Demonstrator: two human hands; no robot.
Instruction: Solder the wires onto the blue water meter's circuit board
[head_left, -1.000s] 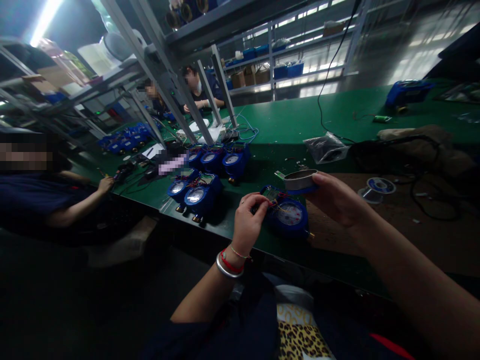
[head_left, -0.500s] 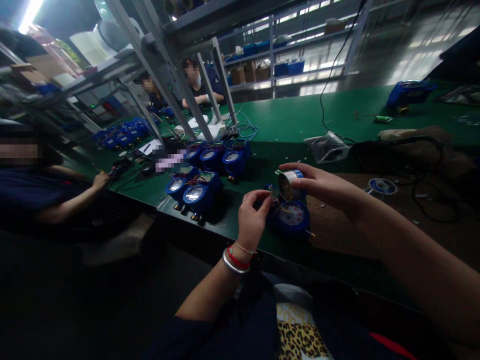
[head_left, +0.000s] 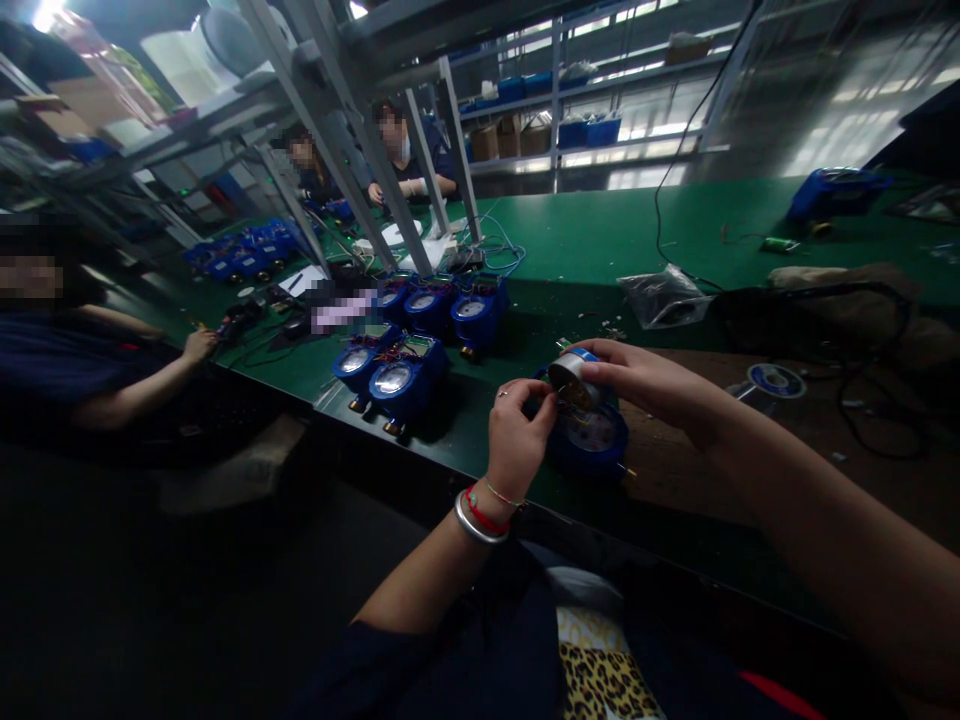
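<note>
I'm watching the near blue water meter (head_left: 590, 445) just right of the frame's centre, its round dial facing up and thin yellowish wires (head_left: 576, 408) showing over it. A small metal tin (head_left: 574, 372) is hovering tilted above the dial, its open mouth turning down toward the left fingertips. My right hand (head_left: 664, 388) is gripping that tin between thumb and fingers, while my left hand (head_left: 516, 440) is bringing thumb and forefinger together beside the mouth; whether a wire is sitting between them, I cannot tell.

On progress, I'm judging this unit to be mid-work: its wiring is lying exposed, and the tin's rim is hiding the spot between the hands, so I cannot tell which joins are done or left. Left of it, five blue meters (head_left: 409, 380) are standing close together, loose wires showing on their tops too.

For edges, the bench's front edge is running below the left hand, close to the wrist. A strip of green surface (head_left: 480, 420) is separating the grouped meters from the left hand. Rightward, a brown board (head_left: 675, 465) is lying under the right forearm, with a solder spool (head_left: 778, 380) beyond and a plastic bag (head_left: 660, 298) farther up.
</note>
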